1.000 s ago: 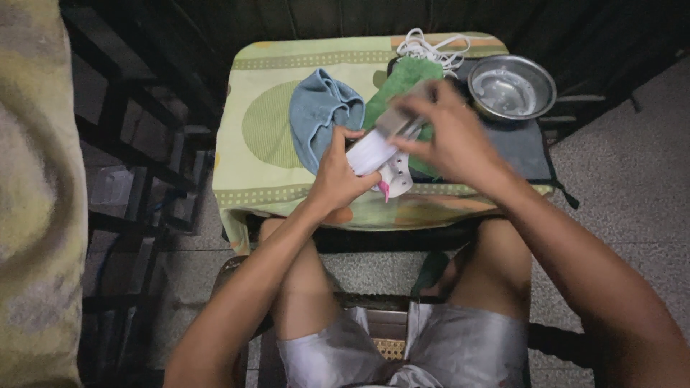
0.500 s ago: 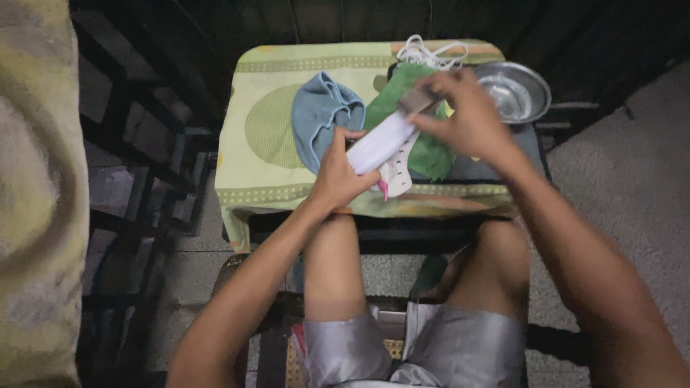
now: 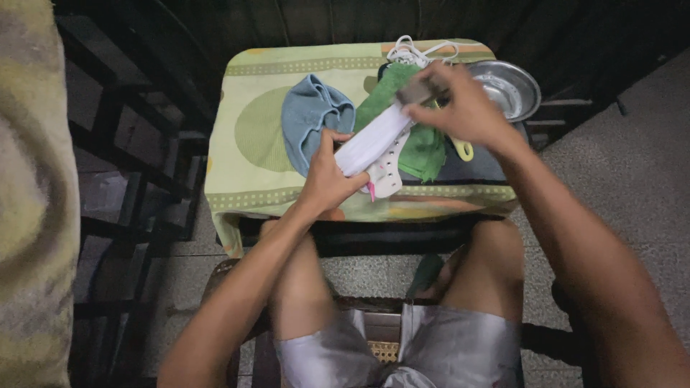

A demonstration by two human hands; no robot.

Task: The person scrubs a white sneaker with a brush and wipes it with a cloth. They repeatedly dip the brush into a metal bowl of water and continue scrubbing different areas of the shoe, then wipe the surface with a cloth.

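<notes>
Item: white shoe [image 3: 377,144], long axis running up-right. My left hand [image 3: 327,179] clasps its lower end; my right hand [image 3: 460,108], at the upper end, grips a brush [image 3: 417,91].

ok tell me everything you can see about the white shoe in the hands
The white shoe is a low sneaker, smooth like leather or synthetic, with its pale sole turned up. It lies tilted above the cloth-covered table. A side panel with small eyelet holes and a pink tip hangs below. The left hand grips its near end; the right hand presses a dark brush at its far end.
</notes>
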